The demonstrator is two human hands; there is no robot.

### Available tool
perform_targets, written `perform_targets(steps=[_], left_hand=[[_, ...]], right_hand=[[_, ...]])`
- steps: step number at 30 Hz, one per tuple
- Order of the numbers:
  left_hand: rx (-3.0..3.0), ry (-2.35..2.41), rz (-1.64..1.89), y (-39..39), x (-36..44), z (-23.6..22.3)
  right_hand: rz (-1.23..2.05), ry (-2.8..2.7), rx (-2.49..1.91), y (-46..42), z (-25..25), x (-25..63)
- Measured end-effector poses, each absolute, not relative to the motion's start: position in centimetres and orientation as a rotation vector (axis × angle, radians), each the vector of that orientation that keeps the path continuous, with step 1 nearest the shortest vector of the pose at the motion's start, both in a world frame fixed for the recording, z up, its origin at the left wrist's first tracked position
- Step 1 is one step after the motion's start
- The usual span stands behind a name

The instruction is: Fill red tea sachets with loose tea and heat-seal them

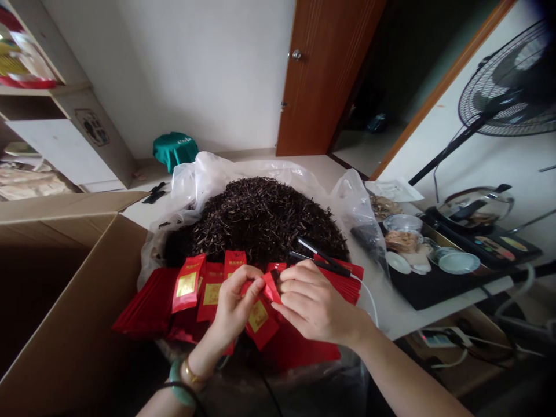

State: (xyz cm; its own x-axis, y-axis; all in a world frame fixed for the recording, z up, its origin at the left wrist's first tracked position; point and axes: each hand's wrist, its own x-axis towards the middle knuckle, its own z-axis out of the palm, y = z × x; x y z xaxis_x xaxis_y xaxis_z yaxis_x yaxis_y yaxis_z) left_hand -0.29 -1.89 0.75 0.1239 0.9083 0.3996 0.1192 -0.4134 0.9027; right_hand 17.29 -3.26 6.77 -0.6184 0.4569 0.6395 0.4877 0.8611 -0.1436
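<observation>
My left hand and my right hand both pinch the top edge of one small red packet with a gold label. They hold it just in front of a big mound of dark loose tea leaves lying in a clear plastic bag. Several more red packets stand in a row along the near edge of the mound, and a stack of flat red ones lies to the left. A black clip-like tool with a white cord rests just beyond my right hand.
An open cardboard box stands at the left. To the right, a black tea tray carries small bowls, a glass jar and a kettle. A standing fan is at the far right, a wooden door behind, and a green stool by the wall.
</observation>
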Motion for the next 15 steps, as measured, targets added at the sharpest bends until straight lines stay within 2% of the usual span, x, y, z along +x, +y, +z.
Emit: perform_targets(steps=[3, 8, 15], left_hand=[[1.77, 0.999, 1.5, -2.0, -0.3, 0.8], [2.111, 0.992, 1.583, -2.5, -0.3, 1.3], [2.256, 0.988, 1.506, -2.0, -0.9, 1.6]], right_hand=[[0.088, -2.337, -0.86, -3.6, 6.9, 17.1], [0.567, -2.261, -1.106, -3.4, 6.3, 17.0], [1.179, -2.056, -1.052, -2.3, 3.6, 16.3]])
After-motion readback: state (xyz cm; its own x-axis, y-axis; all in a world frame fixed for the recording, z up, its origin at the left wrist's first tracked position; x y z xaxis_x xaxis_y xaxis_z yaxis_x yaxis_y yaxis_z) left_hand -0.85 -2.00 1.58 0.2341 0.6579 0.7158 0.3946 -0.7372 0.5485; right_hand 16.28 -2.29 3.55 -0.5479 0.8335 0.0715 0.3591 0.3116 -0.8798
